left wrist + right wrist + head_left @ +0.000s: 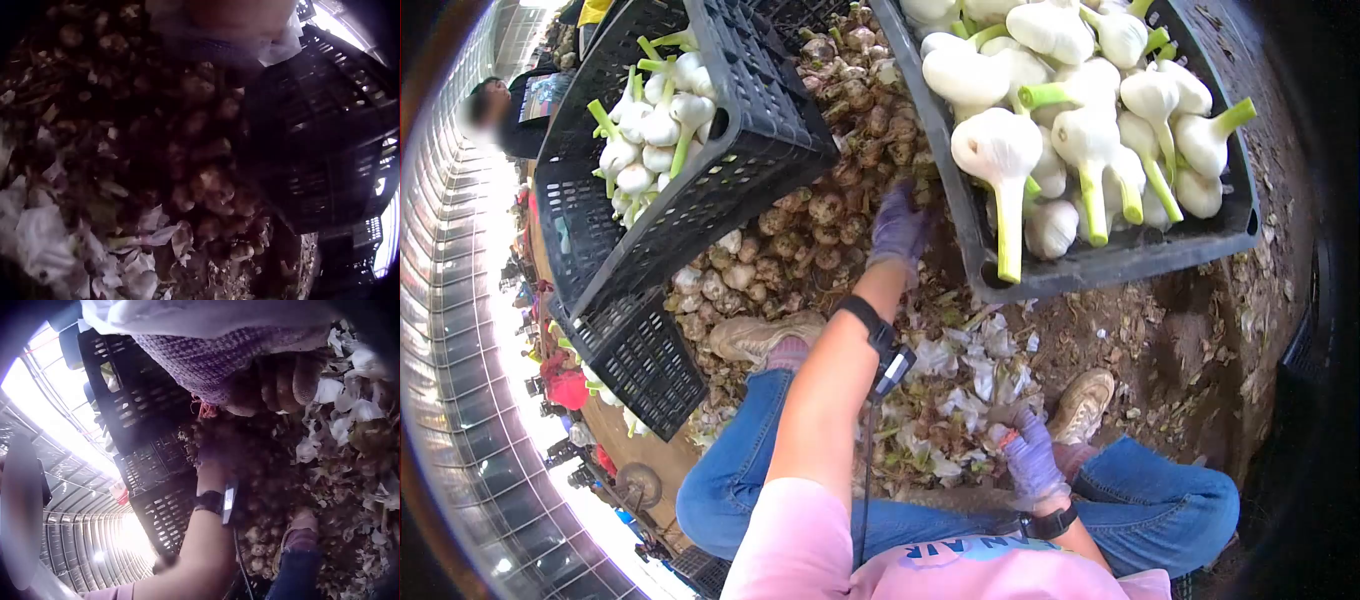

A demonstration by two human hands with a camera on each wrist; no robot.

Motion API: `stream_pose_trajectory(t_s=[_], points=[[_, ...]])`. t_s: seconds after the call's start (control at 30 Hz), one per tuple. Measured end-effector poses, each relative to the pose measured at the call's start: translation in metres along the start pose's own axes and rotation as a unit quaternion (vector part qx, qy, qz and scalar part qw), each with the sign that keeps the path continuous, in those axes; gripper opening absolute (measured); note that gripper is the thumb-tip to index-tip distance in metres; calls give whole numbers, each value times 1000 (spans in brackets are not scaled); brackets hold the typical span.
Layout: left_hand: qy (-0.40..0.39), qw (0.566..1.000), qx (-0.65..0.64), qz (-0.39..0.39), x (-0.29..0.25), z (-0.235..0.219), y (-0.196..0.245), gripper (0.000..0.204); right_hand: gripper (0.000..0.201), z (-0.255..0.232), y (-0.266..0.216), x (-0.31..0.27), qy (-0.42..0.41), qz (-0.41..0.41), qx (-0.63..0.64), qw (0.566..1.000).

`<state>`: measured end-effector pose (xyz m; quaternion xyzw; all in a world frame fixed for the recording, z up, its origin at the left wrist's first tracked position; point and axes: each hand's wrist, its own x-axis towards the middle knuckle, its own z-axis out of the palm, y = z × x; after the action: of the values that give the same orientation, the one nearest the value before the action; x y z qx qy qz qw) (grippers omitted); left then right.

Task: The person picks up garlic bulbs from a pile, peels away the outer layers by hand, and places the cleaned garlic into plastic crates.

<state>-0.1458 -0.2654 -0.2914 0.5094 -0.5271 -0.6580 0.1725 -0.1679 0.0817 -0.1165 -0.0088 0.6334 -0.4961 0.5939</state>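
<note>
Head view: your left hand (900,232) is down at the brown garlic heap (825,207)

You look to be at the picking-up step, choosing a rough bulb from the heap, which lies on the ground between 2 dark crates. White bulbs (1070,120) with green stems fill the right crate (1100,268); more sit in the tilted left crate (775,120). Your left fingers are lost in shadow and blur, so I cannot tell whether they are apart or closed on a bulb. Your right hand (1032,460) hangs over the pale skin scraps (980,375) beside your right shoe (1083,405); its fingers are curled, though whether they hold anything is hidden.

The next move probably calls for a sure grasp on 1 bulb, then a lift past the right crate's edge and back over the scraps, where your right hand could help strip the dirty skin. Mind that edge: your left hand is just beside it.
</note>
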Motion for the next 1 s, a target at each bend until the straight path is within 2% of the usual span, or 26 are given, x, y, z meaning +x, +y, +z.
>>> stream_pose_trajectory(t_s=[0.03,0.1,0.3,0.33,0.37,0.4,0.43,0.47,0.5,0.57,0.6,0.63,0.67,0.73,0.77,0.8,0.83,0.9,0.93,1.0], points=[[-27,999,-8,-37,10,5,-1,67,22,-1,1,2,2,0,-1,1000],[-19,998,-39,-47,16,10,-8,68,22,-2,2,3,-1,1,-1,1000],[40,974,-197,-106,-50,19,32,68,26,1,-11,-4,-6,12,0,1000],[71,997,22,-8,-57,10,16,65,26,3,-15,-6,12,22,9,1000],[51,998,-6,-36,-85,12,28,65,26,5,-15,-12,30,34,18,999],[31,997,-34,-66,-118,13,39,65,26,1,12,-11,32,15,23,999],[-28,991,-103,-84,-152,15,54,76,26,2,9,-18,38,17,25,999],[-87,976,-170,-103,-185,17,69,87,28,5,-2,-19,17,-51,-12,998],[-92,975,-170,-109,-215,22,79,87,30,7,-10,-22,-3,-116,-50,992],[-189,945,-264,-32,-267,29,93,89,35,15,-9,-29,20,-182,11,983],[-198,957,-209,-17,-288,26,97,94,36,15,-11,-33,19,-189,-15,982],[-205,966,-154,0,-305,20,99,100,35,17,-13,-40,16,-179,41,983],[-199,971,-129,36,-319,16,97,103,34,15,-13,-46,5,-175,29,984],[-182,976,-114,40,-354,16,113,102,33,16,-15,-59,-7,-177,16,984],[-162,981,-100,41,-368,15,120,101,32,20,-18,-67,-39,-157,102,982],[-155,983,-26,95,-373,8,112,96,31,23,-22,-75,-71,-135,185,971],[-155,982,-26,102,-380,5,109,96,31,27,-27,-81,-74,-142,184,970],[-146,948,100,264,-392,-1,108,95,29,35,-38,-94,-79,-139,210,965],[-136,922,178,315,-396,-4,113,93,29,37,-47,-102,-79,-131,208,966],[-130,926,162,314,-404,-7,110,93,28,35,-46,-106,-92,-141,184,968]])
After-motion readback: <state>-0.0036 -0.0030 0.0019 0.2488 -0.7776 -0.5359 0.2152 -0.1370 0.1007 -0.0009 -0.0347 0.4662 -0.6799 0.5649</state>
